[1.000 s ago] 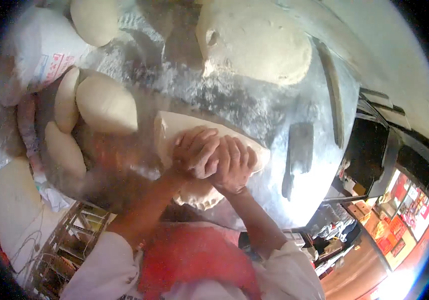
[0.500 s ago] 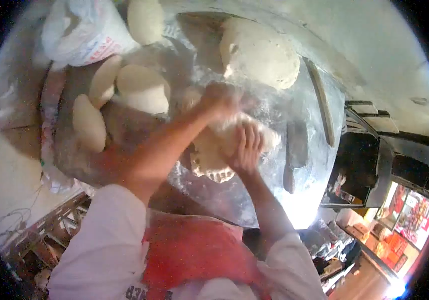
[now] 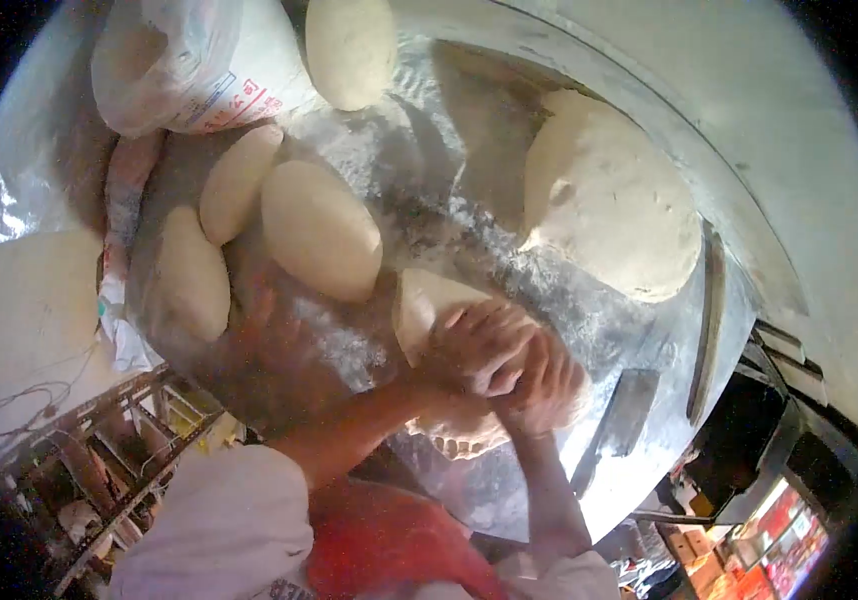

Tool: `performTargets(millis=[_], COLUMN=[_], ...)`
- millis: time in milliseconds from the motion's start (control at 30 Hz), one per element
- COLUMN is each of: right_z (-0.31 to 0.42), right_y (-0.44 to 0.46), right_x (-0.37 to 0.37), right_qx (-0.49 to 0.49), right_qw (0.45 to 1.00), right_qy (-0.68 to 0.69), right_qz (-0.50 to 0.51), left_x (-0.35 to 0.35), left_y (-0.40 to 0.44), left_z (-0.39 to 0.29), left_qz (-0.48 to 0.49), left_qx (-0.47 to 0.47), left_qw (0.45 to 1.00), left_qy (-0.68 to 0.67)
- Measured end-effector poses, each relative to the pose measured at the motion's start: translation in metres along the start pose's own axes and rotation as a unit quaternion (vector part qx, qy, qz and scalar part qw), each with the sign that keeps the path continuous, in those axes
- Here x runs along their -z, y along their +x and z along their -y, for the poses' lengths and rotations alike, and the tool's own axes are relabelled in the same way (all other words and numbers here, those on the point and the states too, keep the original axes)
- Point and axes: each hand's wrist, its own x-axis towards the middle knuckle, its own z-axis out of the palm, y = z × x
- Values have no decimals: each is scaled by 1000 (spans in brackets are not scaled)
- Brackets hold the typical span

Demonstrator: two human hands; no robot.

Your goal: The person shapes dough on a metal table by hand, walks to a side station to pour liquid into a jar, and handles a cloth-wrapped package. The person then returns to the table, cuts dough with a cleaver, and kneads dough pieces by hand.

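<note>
A piece of dough (image 3: 424, 305) lies on the floured metal table, its near edge marked with dents. On top of it my left hand (image 3: 479, 347) presses down, its fingers curled over the dough. Touching it on the right, my right hand (image 3: 541, 385) also bears on the dough, fingers bent. The palms and the dough beneath them are hidden. Left of my hands lies a smooth oval dough piece (image 3: 322, 231), with two narrower ones (image 3: 240, 183) (image 3: 192, 274) beside it. A large dough mass (image 3: 611, 197) rests at the upper right.
A white printed sack (image 3: 214, 65) stands at the upper left, beside another dough piece (image 3: 351, 50). A flat dark scraper or block (image 3: 631, 412) and a long wooden strip (image 3: 708, 325) lie on the right of the metal table (image 3: 494, 495). A wall rises behind.
The view has shifted. Half a second ago my left hand was blurred above the far part of the dough; now it is back down on it beside my right hand.
</note>
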Motion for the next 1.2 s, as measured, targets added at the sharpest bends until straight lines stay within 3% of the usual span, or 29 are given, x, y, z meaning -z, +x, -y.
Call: performTargets(millis=[133, 200, 233, 267, 300, 333, 367, 400, 433, 467, 533, 567, 633, 667, 800, 967, 1000, 1067, 1133, 1167, 1200], right_z=[-47, -37, -43, -48, -32, -41, -19, 11, 32, 46, 47, 62, 66, 66, 35, -2, -14, -47, -56, -9, -43], right_y=[51, 83, 81, 73, 56, 11, -25, -50, -71, -92, -117, -115, -106, -99, -60, 3, 13, 43, 90, 111, 102], right_x=[-13, 12, 0, -9, 0, -29, -15, -3, 12, 29, 51, 57, 54, 46, 3, -14, -14, -29, -11, 42, 1], right_qx=[36, 25, -17, -60, 15, -7, 22, 55, 50, 41, 33, -12, 11, 38, 29, 18, 21, 66, 28, -100, -98], right_qw=[997, 989, 991, 990, 997, 998, 996, 988, 993, 994, 995, 997, 1000, 998, 998, 999, 999, 996, 975, 942, 949], right_qy=[6, 90, 64, 39, -11, -61, -67, -72, -14, 48, 95, 53, 13, -25, -16, 37, 27, -11, 135, 234, 187], right_qz=[63, 118, 120, 122, 77, -1, -59, -123, -106, -88, -9, -59, -10, 31, -54, -19, 30, 52, 172, 217, 233], left_x=[-23, -48, -24, -7, 3, 11, 62, 79, 71, 54, 31, 39, 35, 25, 7, 11, -14, 1, -13, -12, -5], left_y=[48, 68, 75, 82, 90, 93, 136, 106, 68, 24, -45, -72, -110, -117, -66, -4, 4, 41, 70, 77, 82], left_z=[17, 25, 7, 3, 1, -4, -22, -29, -28, -22, -5, -18, -38, -35, -8, 13, 28, 24, 25, 23, 22], left_qz=[-110, -207, -115, -19, 83, 211, 405, 360, 247, 127, 15, -12, -70, -101, -126, -45, -121, -91, -157, -146, -136], left_qx=[-13, -21, 63, 95, 123, 232, 448, 223, 112, 2, -119, -77, -17, -8, -43, -30, -43, -15, 35, 43, 52], left_qw=[994, 977, 991, 995, 989, 949, 768, 902, 962, 992, 992, 997, 997, 994, 990, 997, 989, 996, 986, 986, 985], left_qy=[-6, -49, 39, 15, -12, -38, -211, -82, -32, 14, 32, 7, 6, 28, 50, 51, 73, 6, 39, 64, 91])
